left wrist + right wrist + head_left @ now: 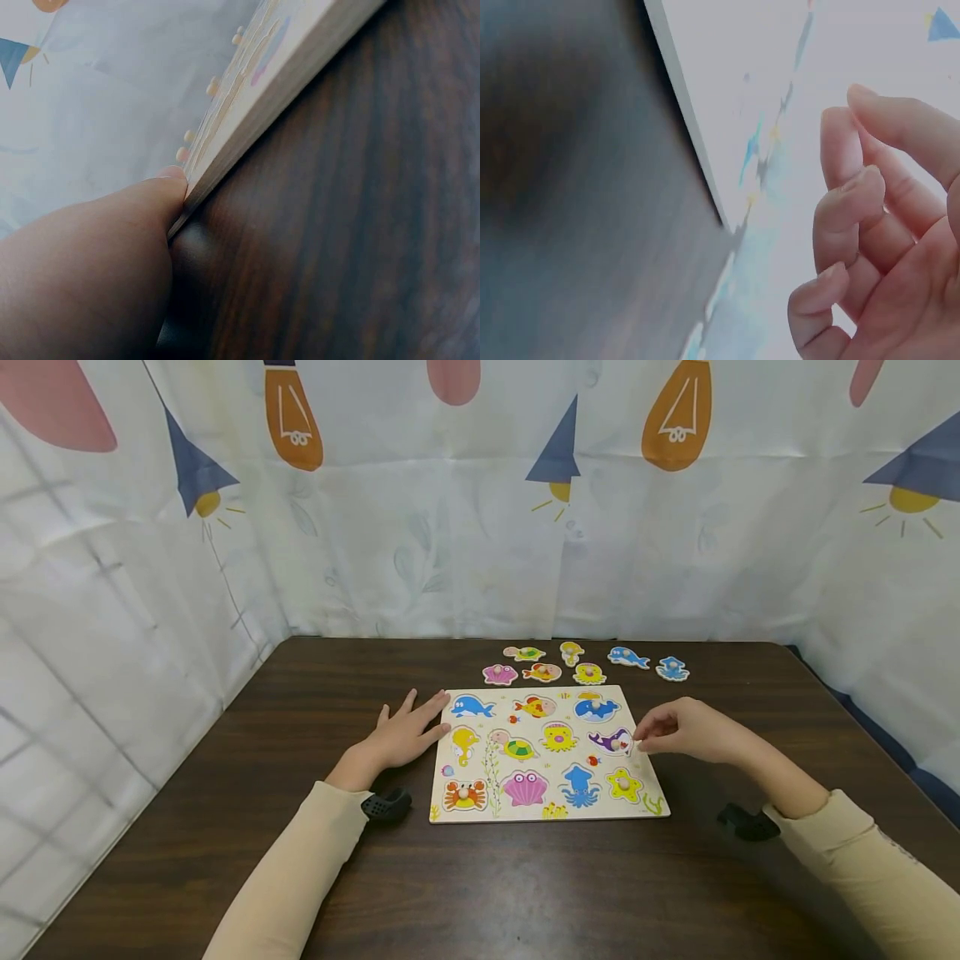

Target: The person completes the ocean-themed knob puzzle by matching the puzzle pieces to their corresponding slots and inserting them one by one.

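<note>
On puzzle board (545,814): left hand (405,737) flat against edge; right hand (675,731) pinches purple piece (611,742).

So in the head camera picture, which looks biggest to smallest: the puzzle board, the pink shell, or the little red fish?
1. Puzzle board
2. Pink shell
3. Little red fish, tiny beside the shell

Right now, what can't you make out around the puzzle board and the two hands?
- Head view: whether the right hand pinches the purple piece; its fingertips cover the peg.
- Right wrist view: blurred, the puzzle board is unreadable.
- Left wrist view: the left hand fills the frame; board pictures are edge-on.
</note>
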